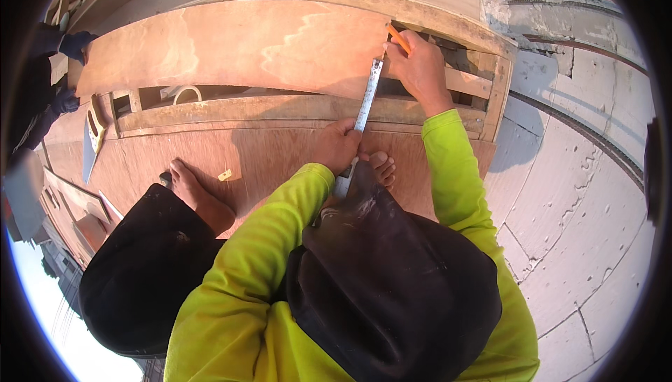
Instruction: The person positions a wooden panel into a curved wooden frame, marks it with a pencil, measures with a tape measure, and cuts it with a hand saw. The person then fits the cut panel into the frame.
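Observation:
A long plywood strip (203, 46) lies across a timber frame (238, 109) in front of me. My right hand (420, 71) holds an orange pencil (397, 36) at the strip's right end. A metal ruler (369, 92) runs from that end toward me, its far tip just under the pencil. My left hand (337, 147) is closed round the ruler's near part, beside my knee.
A handsaw (94, 137) leans at the left, near another person's dark-gloved hands (73, 45). My bare foot (203, 196) rests on a plywood sheet (266, 158) with a small yellow piece (225, 174). Offcuts (77, 207) lie lower left; a pale, grooved surface (574, 179) is at the right.

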A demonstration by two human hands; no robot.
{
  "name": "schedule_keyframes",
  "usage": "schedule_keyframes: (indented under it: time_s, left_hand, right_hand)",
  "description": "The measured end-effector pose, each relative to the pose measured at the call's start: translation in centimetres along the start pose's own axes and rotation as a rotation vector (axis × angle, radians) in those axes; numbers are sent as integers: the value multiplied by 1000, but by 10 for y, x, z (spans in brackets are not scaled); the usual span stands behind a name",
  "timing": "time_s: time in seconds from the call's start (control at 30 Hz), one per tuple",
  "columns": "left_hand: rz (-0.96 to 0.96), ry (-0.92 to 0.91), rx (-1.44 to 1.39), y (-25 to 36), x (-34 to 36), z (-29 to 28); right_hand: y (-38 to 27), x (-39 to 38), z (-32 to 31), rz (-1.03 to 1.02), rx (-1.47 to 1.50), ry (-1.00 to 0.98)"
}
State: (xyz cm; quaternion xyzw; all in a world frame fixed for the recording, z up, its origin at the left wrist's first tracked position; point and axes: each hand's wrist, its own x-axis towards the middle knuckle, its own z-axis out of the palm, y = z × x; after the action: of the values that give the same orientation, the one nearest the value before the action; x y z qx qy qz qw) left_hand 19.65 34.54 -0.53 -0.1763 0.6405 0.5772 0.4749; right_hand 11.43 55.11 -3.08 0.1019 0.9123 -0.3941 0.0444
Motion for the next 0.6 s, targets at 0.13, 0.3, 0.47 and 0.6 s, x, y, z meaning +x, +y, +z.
schedule_keyframes:
  time_s: [0.13,0.3,0.47,0.6]
  left_hand:
    - [-52,-11,-147,-1,15,6]
    - [-34,37,-72,-1,24,8]
    - [4,102,-123,7,21,13]
    - [-12,187,-214,13,16,19]
  right_hand:
    - [-2,-11,5,-160,294,-68]
    - [-1,-10,12,-124,217,-51]
    - [2,-1,19,-128,218,0]
    - [4,6,23,-179,224,30]
